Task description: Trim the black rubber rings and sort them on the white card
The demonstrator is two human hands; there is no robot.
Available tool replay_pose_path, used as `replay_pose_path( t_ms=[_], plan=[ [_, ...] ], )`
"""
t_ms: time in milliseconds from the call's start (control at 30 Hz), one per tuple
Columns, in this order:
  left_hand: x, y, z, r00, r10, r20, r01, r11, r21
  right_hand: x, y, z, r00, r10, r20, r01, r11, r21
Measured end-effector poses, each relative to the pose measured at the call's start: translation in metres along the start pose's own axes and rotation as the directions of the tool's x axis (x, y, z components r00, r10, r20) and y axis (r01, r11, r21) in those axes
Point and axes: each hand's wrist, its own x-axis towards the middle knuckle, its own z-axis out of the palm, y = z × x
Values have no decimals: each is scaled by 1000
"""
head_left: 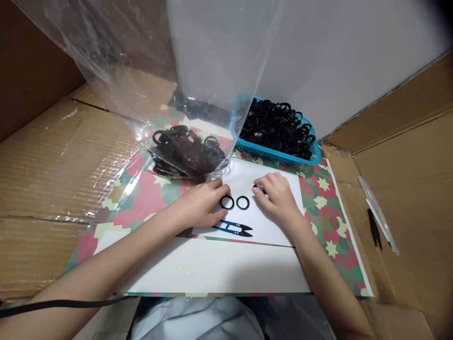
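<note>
Two black rubber rings lie flat, side by side on a white sheet. My left hand point(208, 203) has its thumb and fingertips at opposite edges of the left black ring point(233, 203). The right-hand ring point(248, 203) lies apart from both hands. My right hand point(278, 196) pinches another black ring point(259, 188), partly hidden by its fingers, over the sheet's right part. Blue thread snips point(244, 230) with dark blades lie just below the rings, their handle end partly behind my left hand.
Behind the sheet point(244, 172), a blue basket point(276, 153) is heaped with black rings. A tall clear plastic bag point(212, 61) holding black pieces stands at back left. Black tweezers point(374, 229) lie on the cardboard point(417, 189) at right. A black cable point(63, 303) crosses lower left.
</note>
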Motion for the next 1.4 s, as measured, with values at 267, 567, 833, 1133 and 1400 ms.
replay_pose_path(
  t_ms=[267,567,833,1133,1400],
  plan=[
    [0,0,1,1000,1,-13,0,999,53,-2,17,6,988,113,101,-110,993,-33],
    [-1,0,1,1000,13,-17,-11,996,89,-3,42,-6,972,172,-159,-162,984,77],
    [0,0,0,999,30,-17,-28,993,111,-1,63,4,983,184,0,-184,981,-63],
    [1,0,0,1000,25,-8,-24,993,112,1,22,4,987,-4,164,-22,987,158],
    [1,-4,-6,999,42,32,-44,997,58,-2,53,-3,966,254,-49,-246,960,134]
  ],
)
